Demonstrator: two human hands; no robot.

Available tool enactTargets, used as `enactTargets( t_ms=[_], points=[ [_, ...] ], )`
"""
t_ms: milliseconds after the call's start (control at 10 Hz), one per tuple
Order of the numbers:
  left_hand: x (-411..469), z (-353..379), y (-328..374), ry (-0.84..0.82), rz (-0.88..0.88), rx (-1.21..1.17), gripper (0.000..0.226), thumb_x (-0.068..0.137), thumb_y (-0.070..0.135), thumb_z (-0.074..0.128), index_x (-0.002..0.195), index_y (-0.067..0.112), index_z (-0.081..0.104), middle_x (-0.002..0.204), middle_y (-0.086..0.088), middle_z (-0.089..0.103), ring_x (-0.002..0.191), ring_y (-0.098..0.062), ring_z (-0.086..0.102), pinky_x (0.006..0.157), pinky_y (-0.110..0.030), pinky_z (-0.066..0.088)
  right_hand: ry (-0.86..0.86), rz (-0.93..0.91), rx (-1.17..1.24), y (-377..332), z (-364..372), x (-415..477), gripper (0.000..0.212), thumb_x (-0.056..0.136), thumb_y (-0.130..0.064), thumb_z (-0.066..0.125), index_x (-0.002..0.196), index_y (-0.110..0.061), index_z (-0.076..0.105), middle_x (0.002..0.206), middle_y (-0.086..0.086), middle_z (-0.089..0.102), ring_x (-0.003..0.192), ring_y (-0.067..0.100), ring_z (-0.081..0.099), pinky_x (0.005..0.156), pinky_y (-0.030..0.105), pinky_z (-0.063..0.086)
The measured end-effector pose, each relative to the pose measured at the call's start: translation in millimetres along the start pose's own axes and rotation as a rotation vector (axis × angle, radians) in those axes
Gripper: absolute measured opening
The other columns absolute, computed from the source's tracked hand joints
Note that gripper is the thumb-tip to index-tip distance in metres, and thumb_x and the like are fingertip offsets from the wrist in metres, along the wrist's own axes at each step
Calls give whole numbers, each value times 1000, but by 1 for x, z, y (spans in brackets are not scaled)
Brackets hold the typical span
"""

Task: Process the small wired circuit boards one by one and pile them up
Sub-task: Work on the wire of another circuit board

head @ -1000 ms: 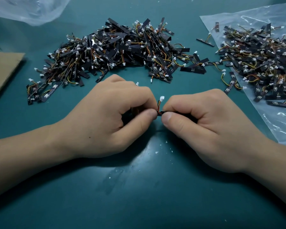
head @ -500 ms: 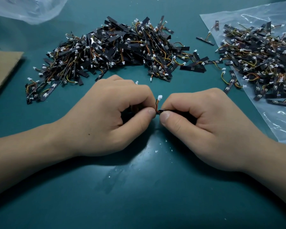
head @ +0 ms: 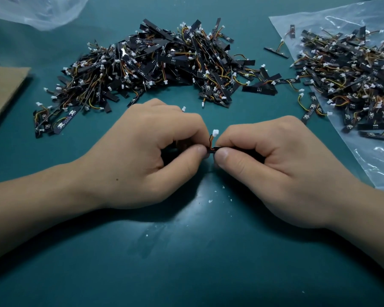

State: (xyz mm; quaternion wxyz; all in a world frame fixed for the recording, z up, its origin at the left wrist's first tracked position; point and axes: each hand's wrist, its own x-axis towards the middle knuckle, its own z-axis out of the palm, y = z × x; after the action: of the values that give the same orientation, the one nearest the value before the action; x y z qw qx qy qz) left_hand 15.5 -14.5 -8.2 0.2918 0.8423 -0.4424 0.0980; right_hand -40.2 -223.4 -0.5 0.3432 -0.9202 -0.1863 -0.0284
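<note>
1. Board (head: pixel 216 149): a thin black strip held off the surface (head: pixel 186 262), just on the person's side of the pile (head: pixel 164 63). Only a short middle section shows; both ends are hidden inside the hands.
2. Long axis: left to right, roughly parallel to the near edge of the pile.
3. Left hand (head: pixel 155 156): fingers (head: pixel 193 129) curled tight, thumb and forefinger pinching the left part of the board.
4. Right hand (head: pixel 275 165): fingers (head: pixel 237 134) curled in the same way, thumb and forefinger pinching the right part. A dark length of strip runs on beneath them.
5. Key relation: the two thumb tips lie almost touching, one on either side of the exposed section. Neither hand is nearer; the board spans both.
6. Connector (head: pixel 215 131): white, on a short wire (head: pixel 210 140) that rises out of the gap between the thumbs and points towards the pile.
7. Judgement: the grip suits work at the exposed section, whether bending, snapping or seating the wire; the exact operation cannot be told.
8. Heap (head: pixel 353 80): more boards to the right of the pile, on a clear plastic sheet (head: pixel 377 165). Probably one is the supply and the other the finished stock; which is which cannot be told. The left hand is nearer the pile.
9. Flecks (head: pixel 210 201): white crumbs on the person's side of the pile, below the thumbs.
10. Cardboard (head: pixel 2 89): flat, left of the pile.
</note>
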Motion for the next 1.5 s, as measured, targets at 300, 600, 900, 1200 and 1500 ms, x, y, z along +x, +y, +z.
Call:
enactTargets(
  t_ms=[300, 600, 900, 1200, 1500],
  points=[
    [1, 1, 2, 35, -10, -38, 35, 91, 24, 48, 88, -3, 69, 78, -15, 68, 69, -35, 61, 69, -61, 53, 14, 5, 23, 0, 0, -1, 23, 97, -39, 53, 77, -28, 59, 59, -6, 51, 62, 21, 51, 57, 41, 43],
    [-1, 2, 0, 48, -32, -61, 37, 91, 27, 46, 95, -3, 69, 83, -13, 71, 72, -32, 63, 71, -58, 55, 13, 10, 31, 1, 0, -1, 21, 99, -39, 52, 80, -33, 58, 65, -3, 59, 65, 19, 56, 60, 43, 47],
    [2, 1, 3, 50, -51, -99, 34, 92, 28, 45, 98, 3, 68, 83, -14, 72, 72, -32, 64, 71, -58, 55, 34, 30, 35, 0, 0, 1, 20, 97, -38, 52, 80, -31, 58, 64, -2, 60, 64, 19, 57, 60, 43, 47],
    [3, 0, 5, 59, -81, -121, 17, 94, 35, 42, 106, 23, 48, 88, -8, 71, 77, -25, 62, 74, -56, 54, 21, 23, 62, 1, 0, 0, 29, 98, -35, 52, 70, -27, 54, 62, 2, 55, 61, 23, 52, 57, 43, 44],
    [1, 2, 4, 68, -91, -123, 20, 96, 35, 42, 109, 21, 48, 90, -8, 71, 78, -26, 63, 75, -56, 54, 13, 10, 47, 3, -1, -1, 31, 99, -37, 53, 71, -23, 56, 60, 1, 51, 60, 24, 50, 55, 43, 42]
  ],
)
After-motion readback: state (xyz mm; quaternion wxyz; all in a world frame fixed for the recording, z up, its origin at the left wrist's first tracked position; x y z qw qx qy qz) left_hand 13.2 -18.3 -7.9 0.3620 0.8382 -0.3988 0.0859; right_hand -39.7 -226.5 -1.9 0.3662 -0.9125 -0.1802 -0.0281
